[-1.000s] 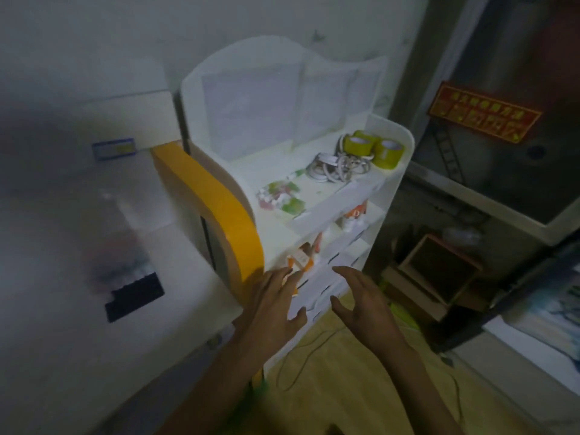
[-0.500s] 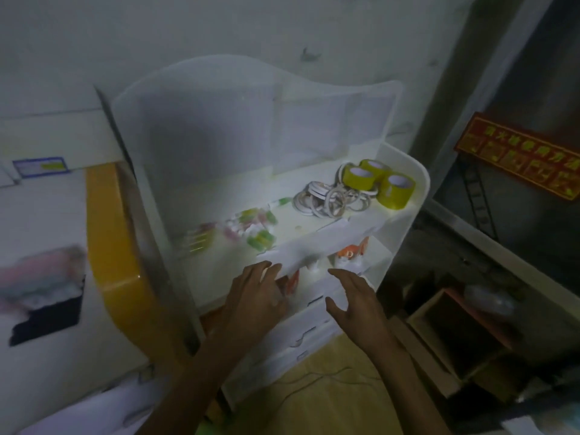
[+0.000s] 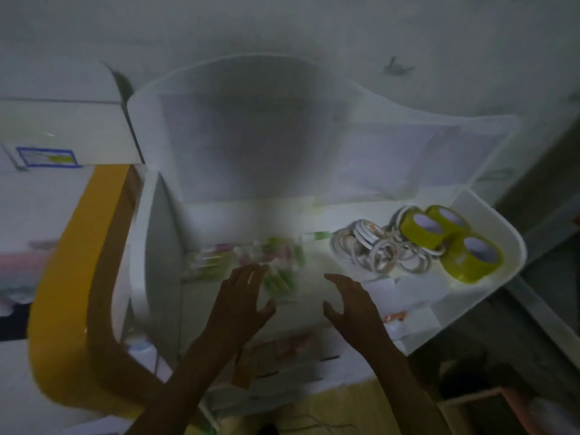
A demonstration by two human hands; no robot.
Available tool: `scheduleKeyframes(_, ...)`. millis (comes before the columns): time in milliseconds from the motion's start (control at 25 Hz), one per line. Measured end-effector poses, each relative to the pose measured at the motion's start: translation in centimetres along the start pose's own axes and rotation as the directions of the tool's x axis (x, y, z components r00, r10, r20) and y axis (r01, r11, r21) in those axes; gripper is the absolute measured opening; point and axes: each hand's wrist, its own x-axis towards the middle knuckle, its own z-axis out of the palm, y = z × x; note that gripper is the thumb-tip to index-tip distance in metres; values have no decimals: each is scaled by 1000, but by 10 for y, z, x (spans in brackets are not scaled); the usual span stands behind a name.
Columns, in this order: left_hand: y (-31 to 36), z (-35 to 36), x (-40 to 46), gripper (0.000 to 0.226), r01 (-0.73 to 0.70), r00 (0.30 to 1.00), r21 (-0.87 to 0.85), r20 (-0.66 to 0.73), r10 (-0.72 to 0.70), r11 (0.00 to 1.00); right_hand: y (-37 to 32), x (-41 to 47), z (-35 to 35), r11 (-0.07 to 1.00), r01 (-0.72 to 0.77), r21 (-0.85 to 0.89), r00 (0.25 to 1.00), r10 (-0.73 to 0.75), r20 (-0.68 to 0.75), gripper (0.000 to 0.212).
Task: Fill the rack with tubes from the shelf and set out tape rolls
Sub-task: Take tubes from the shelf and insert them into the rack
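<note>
A person's two hands reach over the front lip of a white shelf (image 3: 489, 296), where a blurred heap of tubes (image 3: 270, 262) with green and pink caps lies on the top tier. The left hand (image 3: 241, 296) hovers at the near edge of the heap, its fingers (image 3: 248, 274) straight and spread, holding nothing; whether they touch the nearest tubes cannot be told through the blur. The right hand (image 3: 351, 304) hangs just beside it over bare shelf, fingers loosely spread and likewise empty. Farther right on the same tier sit three yellow tape rolls (image 3: 448, 240) with a tangle of white tape rolls (image 3: 373, 249) touching them. No rack is in view. The step in hand appears to be gathering tubes for the rack, and doing it well likely means closing the fingers round a few tubes along their length rather than raking at the heap, since they look light and apt to roll toward the lip. The right hand is well placed to block strays or take a second bunch. The dim light argues for a slow, felt grasp.
</note>
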Motion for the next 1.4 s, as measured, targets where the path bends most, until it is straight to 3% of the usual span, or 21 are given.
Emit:
scheduleKeyframes(520,-22,6,40,63,257,964,38,-83,-253,966,24,119,41,993,88,81,960,-106,258,50)
scheduleKeyframes(640,-9,10,43,65,338,939,60,-92,-332,939,21,132,41,993,78,92,954,-102,284,33)
scheduleKeyframes(720,-2,13,43,64,374,925,84,-102,-365,924,17,137,50,990,38,134,921,-86,380,18)
scheduleKeyframes(800,5,16,43,63,412,910,98,-95,-404,906,20,145,63,979,145,144,924,-186,335,21)
scheduleKeyframes(880,12,19,39,66,433,901,118,-76,-427,893,13,146,58,979,117,167,939,-164,301,17)
scheduleKeyframes(1040,24,18,31,67,488,873,152,-94,-479,860,7,153,59,985,158,72,947,-172,270,34)
scheduleKeyframes(1240,25,18,26,63,489,871,127,-137,-473,863,7,156,70,984,160,79,957,-175,232,63)
scheduleKeyframes(1400,17,18,24,62,470,880,118,-138,-455,875,8,156,71,991,116,65,954,-130,270,56)
